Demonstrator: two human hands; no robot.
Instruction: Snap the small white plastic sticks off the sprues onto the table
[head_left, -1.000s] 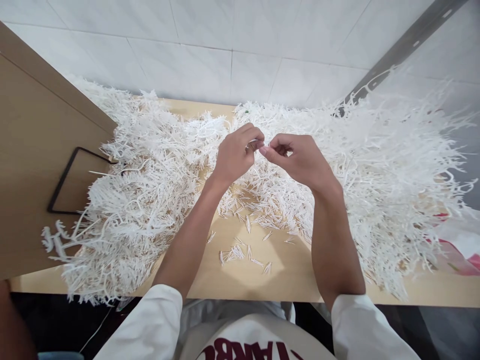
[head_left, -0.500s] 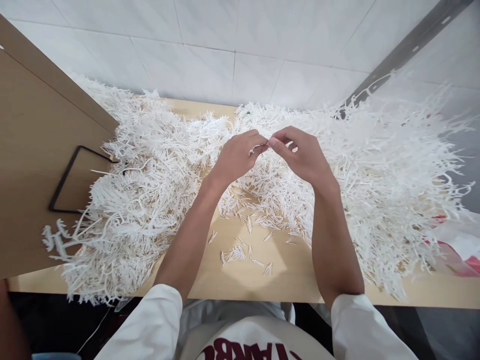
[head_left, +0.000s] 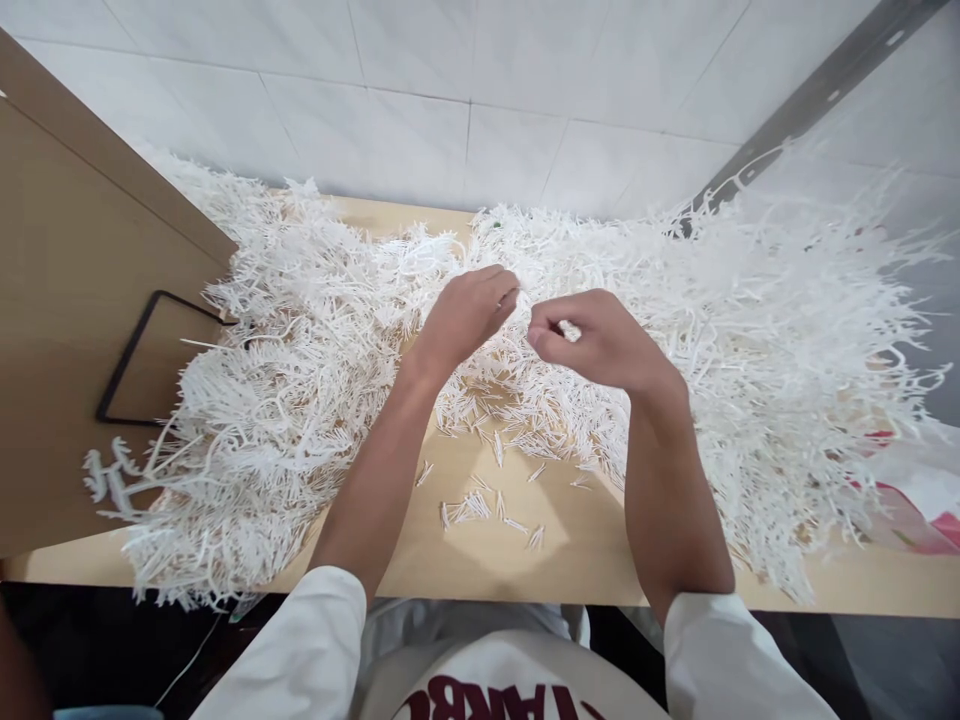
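From my remote seat, starting at the left: a brown cardboard panel (head_left: 75, 270) stands upright, with a black wire loop (head_left: 126, 355) in front of it. The loop's far end meets the left heap (head_left: 270, 400) of white, branching plastic sprigs; a snag there could drag the tangle along. This heap reaches the front edge of the table (head_left: 480, 580), so a brush of the sleeve might tip sprigs off.

Near the middle, the left hand (head_left: 469, 312) hangs palm down, fingers bent together; its thumb side is hidden, so I cannot tell whether it grips anything. Below, nearer the body, small white slivers (head_left: 471, 506) lie loose on bare wood. They look light, and I judge a dragging wrist could scatter them.

The right hand (head_left: 600, 335) is raised just apart from the left, thumb and forefinger closing into a ring. I see no piece in it, but cannot tell if a tiny one is pinched inside. Anything so thin could slip out and vanish against equally white clutter.

Farther right, the right heap (head_left: 757, 350) spreads beside the forearm, where an elbow swing could catch its strands. Beyond lies a pink-and-clear plastic bag (head_left: 915, 500).
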